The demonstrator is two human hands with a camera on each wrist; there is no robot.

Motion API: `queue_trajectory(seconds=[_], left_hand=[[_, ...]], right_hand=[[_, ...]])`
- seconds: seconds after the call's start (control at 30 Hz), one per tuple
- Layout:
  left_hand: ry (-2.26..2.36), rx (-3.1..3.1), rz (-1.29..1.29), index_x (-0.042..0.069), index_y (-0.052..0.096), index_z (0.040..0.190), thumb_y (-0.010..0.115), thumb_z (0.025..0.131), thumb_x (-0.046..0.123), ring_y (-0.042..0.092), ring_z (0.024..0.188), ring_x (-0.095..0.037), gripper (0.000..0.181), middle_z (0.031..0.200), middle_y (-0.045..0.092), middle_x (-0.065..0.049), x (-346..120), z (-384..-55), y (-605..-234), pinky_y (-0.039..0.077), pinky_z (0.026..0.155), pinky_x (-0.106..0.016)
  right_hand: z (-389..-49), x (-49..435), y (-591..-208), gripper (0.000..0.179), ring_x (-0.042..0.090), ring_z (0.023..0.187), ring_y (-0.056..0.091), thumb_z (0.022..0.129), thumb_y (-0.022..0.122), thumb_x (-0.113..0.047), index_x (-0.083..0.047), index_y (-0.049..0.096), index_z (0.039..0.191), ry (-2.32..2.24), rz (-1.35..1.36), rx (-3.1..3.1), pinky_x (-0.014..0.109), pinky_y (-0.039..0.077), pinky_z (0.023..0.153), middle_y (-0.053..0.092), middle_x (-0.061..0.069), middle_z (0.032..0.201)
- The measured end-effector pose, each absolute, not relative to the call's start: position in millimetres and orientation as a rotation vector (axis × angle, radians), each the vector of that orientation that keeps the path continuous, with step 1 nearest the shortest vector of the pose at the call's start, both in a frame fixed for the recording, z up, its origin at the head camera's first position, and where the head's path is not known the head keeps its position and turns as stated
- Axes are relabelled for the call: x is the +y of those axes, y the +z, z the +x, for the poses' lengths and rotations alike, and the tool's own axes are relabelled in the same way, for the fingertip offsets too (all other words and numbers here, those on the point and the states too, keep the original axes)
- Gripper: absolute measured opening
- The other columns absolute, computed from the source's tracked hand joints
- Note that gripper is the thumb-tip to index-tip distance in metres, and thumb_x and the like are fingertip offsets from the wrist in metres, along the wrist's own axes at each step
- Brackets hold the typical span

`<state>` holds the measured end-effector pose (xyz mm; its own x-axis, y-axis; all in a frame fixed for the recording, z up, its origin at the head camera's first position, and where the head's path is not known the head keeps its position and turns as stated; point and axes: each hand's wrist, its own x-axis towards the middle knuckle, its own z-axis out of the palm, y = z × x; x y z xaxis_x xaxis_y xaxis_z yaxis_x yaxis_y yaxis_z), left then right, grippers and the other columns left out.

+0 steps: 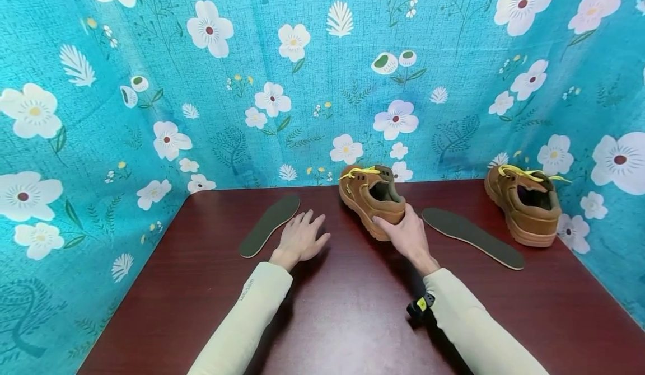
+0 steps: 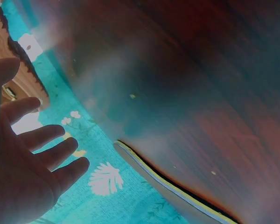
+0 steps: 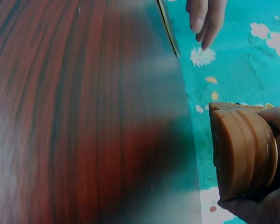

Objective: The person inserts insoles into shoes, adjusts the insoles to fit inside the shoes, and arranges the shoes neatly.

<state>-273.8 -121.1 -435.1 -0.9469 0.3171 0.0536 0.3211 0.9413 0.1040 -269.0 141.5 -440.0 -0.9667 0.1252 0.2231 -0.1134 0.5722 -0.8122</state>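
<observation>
My right hand (image 1: 407, 234) grips a brown shoe (image 1: 364, 207) with yellow laces by its heel, thumb on one side and fingers round the other. In the right wrist view the heel end of the shoe's sole (image 3: 240, 154) faces the camera. My left hand (image 1: 301, 237) holds nothing; its fingers are spread, just right of a dark insole (image 1: 268, 228). The left wrist view shows the left hand (image 2: 30, 158) with fingers apart, the edge of the insole (image 2: 170, 184) to its right and part of the shoe (image 2: 21, 65) beyond.
A second brown shoe (image 1: 526, 207) with yellow laces stands at the table's right side. Another dark insole (image 1: 471, 236) lies between it and my right hand. The dark red table (image 1: 347, 313) meets a blue flowered cloth (image 1: 312, 95) at the back and sides.
</observation>
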Motion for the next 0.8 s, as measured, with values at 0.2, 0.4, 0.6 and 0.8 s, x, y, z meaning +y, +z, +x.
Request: queue_trajectory(seconds=[0.2, 0.4, 0.6, 0.8], left_hand=[[-0.16, -3.076, -0.472, 0.019, 0.043, 0.144, 0.045, 0.097, 0.047, 0.034, 0.134, -0.034, 0.055, 0.147, 0.037, -0.015, -131, -274, -438, 0.028, 0.106, -0.05], [-0.148, -3.082, -0.453, 0.019, 0.044, 0.144, 0.045, 0.097, 0.048, 0.034, 0.133, -0.035, 0.055, 0.147, 0.037, -0.015, -135, -274, -441, 0.029, 0.105, -0.05], [-0.151, -3.084, -0.447, 0.018, 0.044, 0.144, 0.045, 0.097, 0.047, 0.034, 0.133, -0.035, 0.055, 0.147, 0.037, -0.016, -137, -274, -441, 0.029, 0.106, -0.05], [-0.146, -3.083, -0.453, 0.018, 0.045, 0.144, 0.045, 0.097, 0.047, 0.035, 0.133, -0.035, 0.055, 0.146, 0.038, -0.016, -137, -274, -441, 0.029, 0.106, -0.049]], right_hand=[[-274, 122, -446, 0.082, 0.03, 0.105, 0.058, 0.078, 0.074, -0.048, -0.002, 0.04, 0.137, 1.363, 0.06, -2.599, 0.047, 0.047, 0.087, 0.057, 0.016, 0.121], [-275, 115, -455, 0.084, 0.03, 0.107, 0.056, 0.076, 0.076, -0.048, 0.0, 0.039, 0.135, 1.326, 0.102, -2.693, 0.047, 0.045, 0.087, 0.056, 0.017, 0.121], [-277, 115, -455, 0.077, 0.027, 0.102, 0.055, 0.074, 0.082, -0.035, 0.0, 0.039, 0.127, 1.365, 0.266, -2.701, 0.044, 0.044, 0.086, 0.054, 0.014, 0.112], [-276, 117, -457, 0.085, 0.029, 0.107, 0.054, 0.073, 0.082, -0.039, 0.002, 0.035, 0.131, 1.359, 0.273, -2.732, 0.046, 0.042, 0.09, 0.051, 0.017, 0.117]])
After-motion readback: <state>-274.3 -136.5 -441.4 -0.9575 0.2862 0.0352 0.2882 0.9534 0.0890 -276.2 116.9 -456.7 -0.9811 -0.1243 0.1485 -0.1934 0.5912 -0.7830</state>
